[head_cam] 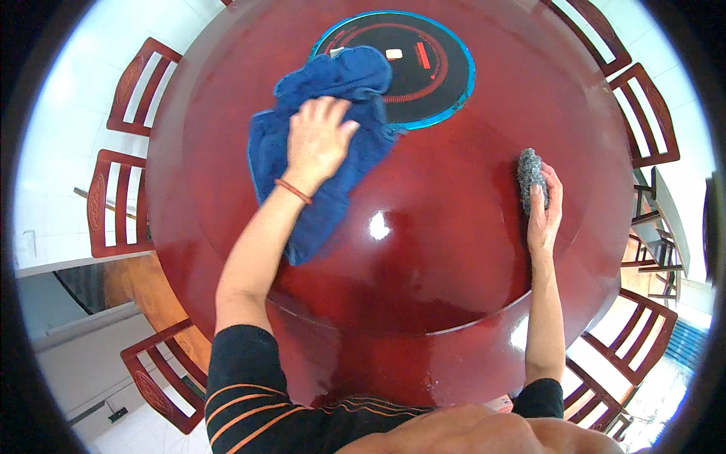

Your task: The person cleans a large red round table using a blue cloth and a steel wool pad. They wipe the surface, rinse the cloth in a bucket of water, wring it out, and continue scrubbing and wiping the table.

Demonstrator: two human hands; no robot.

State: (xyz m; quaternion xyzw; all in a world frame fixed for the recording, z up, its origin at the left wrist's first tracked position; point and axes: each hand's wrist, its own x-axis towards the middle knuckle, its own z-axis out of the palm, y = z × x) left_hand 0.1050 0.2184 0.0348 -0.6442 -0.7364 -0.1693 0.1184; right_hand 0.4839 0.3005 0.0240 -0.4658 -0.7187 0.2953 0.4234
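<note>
My left hand (319, 136), with a reddish band at the wrist, holds a dark blue cloth (334, 196) from above, palm down. The cloth is spread and partly bunched on a glossy red-brown round table (431, 244). Its far end overlaps a black round panel (420, 34) with a blue rim and red markings, set at the table's middle. Over to the right, my right hand (547, 210) grips a grey steel wool scrubber (530, 173) between thumb and fingers. Whether the scrubber touches the tabletop is hard to see.
A small pale square (393, 54) shows on the black panel. Wooden chairs with slatted backs stand around the table, among them a left chair (119, 204) and a right chair (646, 116). A raised inner disc edge (454, 329) runs near the table's front.
</note>
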